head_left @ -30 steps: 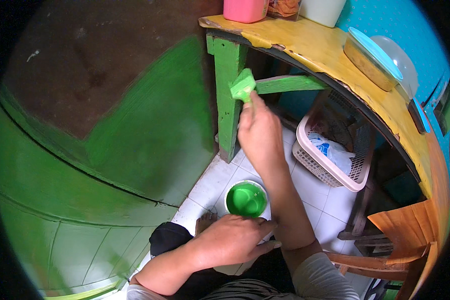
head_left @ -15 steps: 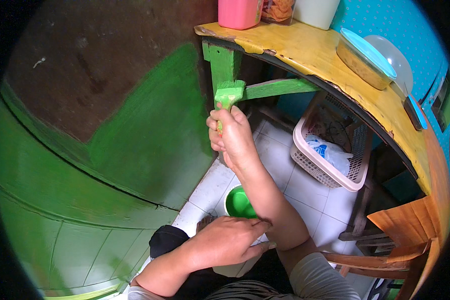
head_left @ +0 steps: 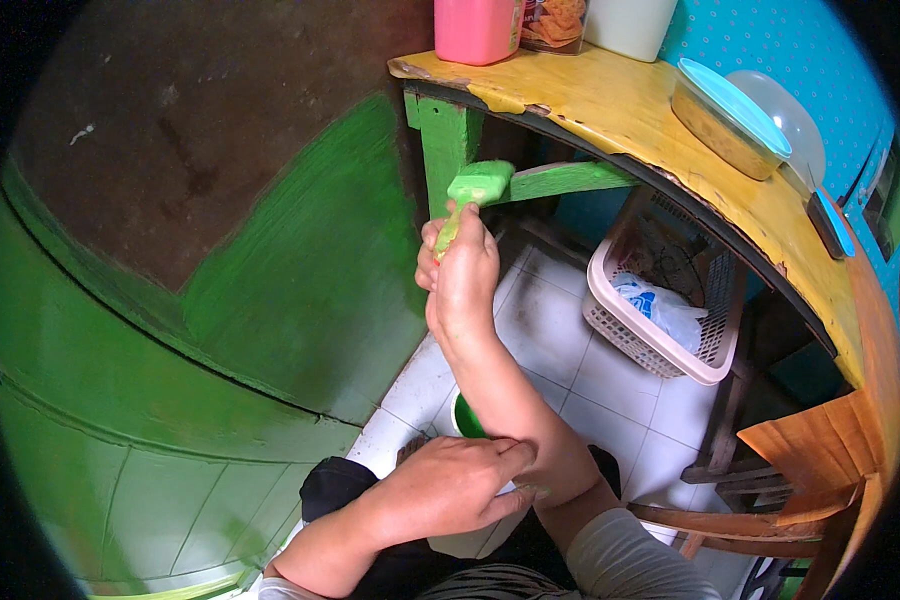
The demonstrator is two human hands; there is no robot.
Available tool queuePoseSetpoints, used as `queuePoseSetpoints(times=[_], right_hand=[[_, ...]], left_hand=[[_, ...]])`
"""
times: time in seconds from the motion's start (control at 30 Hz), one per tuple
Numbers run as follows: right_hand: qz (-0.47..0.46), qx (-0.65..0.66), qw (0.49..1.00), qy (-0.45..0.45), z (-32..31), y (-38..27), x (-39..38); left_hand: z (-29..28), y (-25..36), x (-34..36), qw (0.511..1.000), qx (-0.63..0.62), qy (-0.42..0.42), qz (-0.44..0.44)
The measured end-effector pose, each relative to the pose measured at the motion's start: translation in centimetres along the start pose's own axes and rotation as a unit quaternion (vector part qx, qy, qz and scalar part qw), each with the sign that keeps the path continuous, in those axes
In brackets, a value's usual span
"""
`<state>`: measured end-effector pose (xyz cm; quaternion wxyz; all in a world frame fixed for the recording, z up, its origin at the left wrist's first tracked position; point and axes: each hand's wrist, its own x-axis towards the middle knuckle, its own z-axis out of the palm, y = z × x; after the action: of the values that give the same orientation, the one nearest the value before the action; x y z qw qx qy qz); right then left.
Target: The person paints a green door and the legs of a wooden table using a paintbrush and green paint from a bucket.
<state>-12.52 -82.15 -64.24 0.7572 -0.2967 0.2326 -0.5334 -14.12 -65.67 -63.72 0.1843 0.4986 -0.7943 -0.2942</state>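
Note:
My right hand (head_left: 462, 262) is closed around the handle of a paintbrush (head_left: 481, 183). Green paint coats its wide head, which points up and overlaps the table's green wooden crosspiece (head_left: 562, 180) beside the green leg (head_left: 447, 135); whether the bristles touch wood I cannot tell. My left hand (head_left: 448, 482) lies across my right forearm near the elbow, its fingers bent against the skin and the thumb below. Below my arms stands a tub of green paint (head_left: 467, 418), partly hidden by the right forearm.
On the left is a wall (head_left: 300, 270), part green and part dark brown. The yellow-topped table (head_left: 580, 85) bears a pink container (head_left: 477, 30) and a blue-lidded box (head_left: 732, 120). A pale plastic basket (head_left: 660, 345) holds a bag. A wooden chair (head_left: 810, 450) stands at right.
The brush has shifted slightly right, and its head has tilted from upright toward the right along the crosspiece. My right wrist has turned. My left hand stays on the forearm.

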Motion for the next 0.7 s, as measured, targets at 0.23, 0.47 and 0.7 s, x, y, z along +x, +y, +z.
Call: queuePoseSetpoints(times=[0.23, 0.47, 0.7], right_hand=[[0.012, 0.066, 0.997, -0.029, 0.5, 0.0, 0.2], [0.115, 0.150, 0.979, -0.075, -0.6, 0.1, 2.1], [-0.002, 0.093, 0.995, -0.020, 0.4, -0.9, 1.0]], left_hand=[[-0.5, 0.2, -0.1, 1.000, -0.012, -0.009, -0.001], [-0.3, 0.1, 0.0, 1.000, -0.010, 0.015, 0.019], [-0.2, -0.2, 0.0, 1.000, -0.009, 0.002, 0.016]])
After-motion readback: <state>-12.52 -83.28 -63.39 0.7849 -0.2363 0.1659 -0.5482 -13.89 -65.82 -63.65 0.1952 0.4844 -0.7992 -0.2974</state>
